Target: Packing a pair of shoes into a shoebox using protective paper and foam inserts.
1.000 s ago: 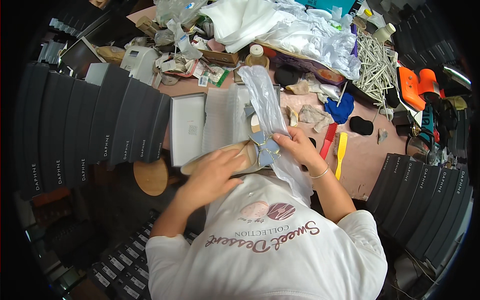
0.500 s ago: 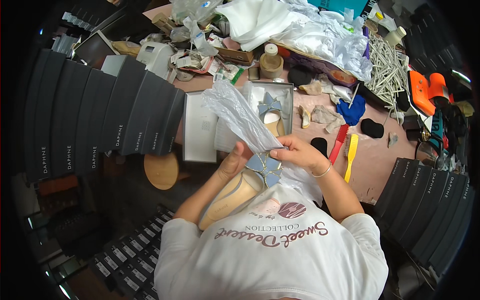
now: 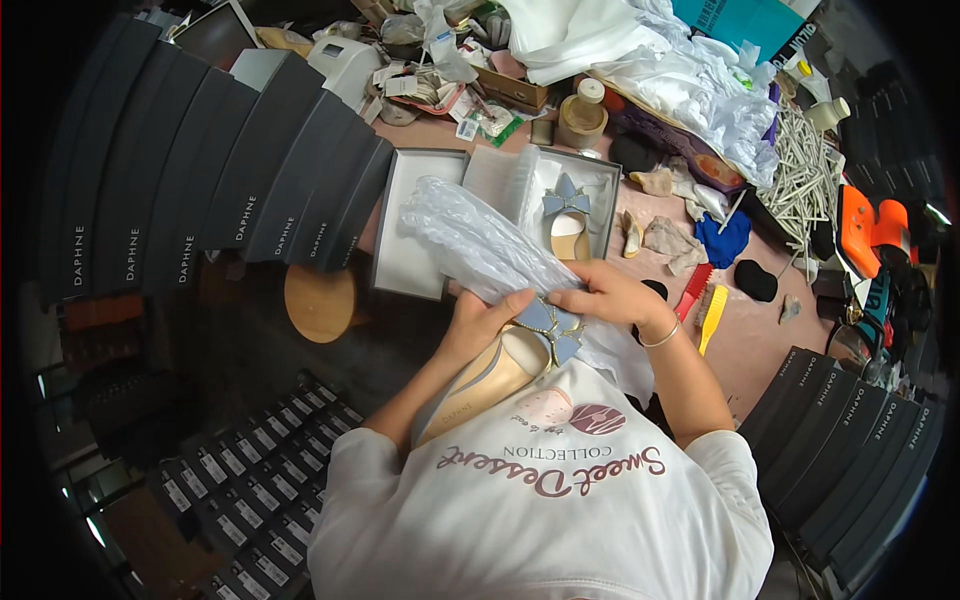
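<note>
Close to my chest is a beige flat shoe (image 3: 468, 392) with a blue jewelled bow (image 3: 552, 328), tilted with its heel toward me. My left hand (image 3: 482, 325) is closed around its side, the thumb lying on the bow's edge. At the toe, my right hand (image 3: 612, 298) pinches a crumpled clear plastic bag (image 3: 480, 238) against the shoe; its fingertips are partly hidden. More plastic hangs below the right wrist. Beyond my hands, a matching shoe (image 3: 568, 215) lies in an open grey shoe box (image 3: 612, 172) with white wrapping sheet (image 3: 500, 185) beside it.
Stacked dark shoe boxes (image 3: 215, 170) rise at left, more boxes (image 3: 840, 430) at right. A red brush (image 3: 694, 290), yellow brush (image 3: 712, 318), blue cloth (image 3: 722, 240) and black pads (image 3: 755, 281) lie on the pink table (image 3: 735, 380). A round wooden stool (image 3: 320, 303) stands at left.
My left thumb, raised off the shoe before, now presses on the bow's edge. The bow has turned slightly, and the view has shifted so the table things sit farther right.
</note>
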